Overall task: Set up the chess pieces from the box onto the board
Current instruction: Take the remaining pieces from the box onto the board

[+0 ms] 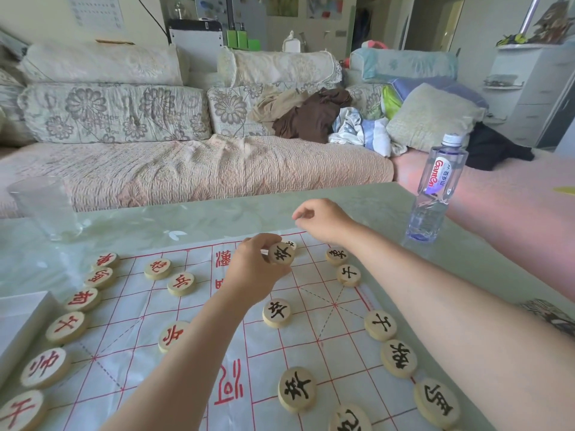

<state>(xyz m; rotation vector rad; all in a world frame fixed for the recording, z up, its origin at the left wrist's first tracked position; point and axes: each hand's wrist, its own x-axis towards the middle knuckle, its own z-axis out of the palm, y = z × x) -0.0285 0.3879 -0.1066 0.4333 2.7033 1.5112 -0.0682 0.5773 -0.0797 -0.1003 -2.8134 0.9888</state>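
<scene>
A thin plastic board (314, 346) with red grid lines lies on the table. Round wooden discs with red characters (66, 327) line its left side, and discs with black characters (399, 358) line its right side. My left hand (255, 275) hovers over the board's far middle, pinching a black-character disc (281, 253) between thumb and fingers. My right hand (323, 220) hangs above the board's far edge with fingers curled; I see nothing in it. A white box (21, 321) shows at the left edge, its inside hidden.
A clear water bottle (435, 191) stands on the pale green table (389, 203) at the far right. An upside-down clear cup (46, 206) stands at the far left. A sofa with cushions and clothes runs behind the table.
</scene>
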